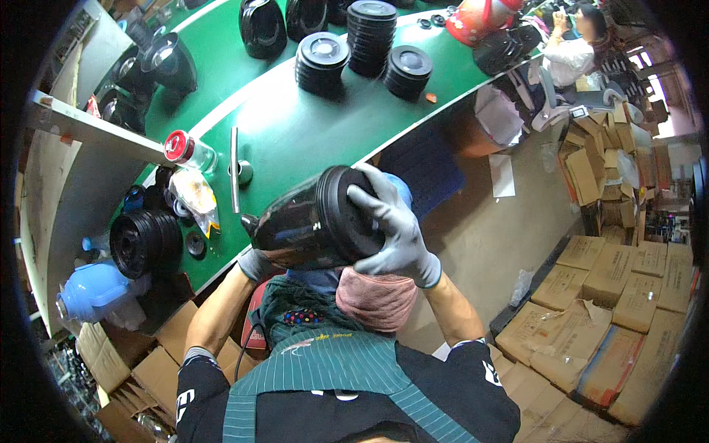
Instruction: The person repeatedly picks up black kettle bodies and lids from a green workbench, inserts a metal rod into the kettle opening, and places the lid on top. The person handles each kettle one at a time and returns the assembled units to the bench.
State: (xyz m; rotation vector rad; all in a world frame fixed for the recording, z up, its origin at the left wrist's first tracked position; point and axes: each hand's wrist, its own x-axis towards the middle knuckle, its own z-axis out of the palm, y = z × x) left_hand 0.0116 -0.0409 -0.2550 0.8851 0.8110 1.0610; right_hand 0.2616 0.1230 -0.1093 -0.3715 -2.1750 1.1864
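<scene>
In front of my chest, a glossy black jug-shaped shell (288, 232) lies tilted on its side, its narrow tip pointing left. A ribbed black round disc (347, 210) covers its wide end, on the right. My right hand (399, 232), in a grey glove, grips this disc with the fingers bent over its face and the thumb at the lower edge. My left hand (256, 264), also gloved, supports the shell from below at the left; its fingers are mostly hidden behind it. Left of the shell, on the green table (295, 140), stands a metal post with a bar (235, 170).
Stacks of black round discs (369, 37) and more black shells (262, 29) stand at the far side. A red-lidded jar (190, 151), black rings (144, 240) and a blue container (92, 292) are at left. Cardboard boxes (605, 295) fill the right; a person (572, 55) sits far right.
</scene>
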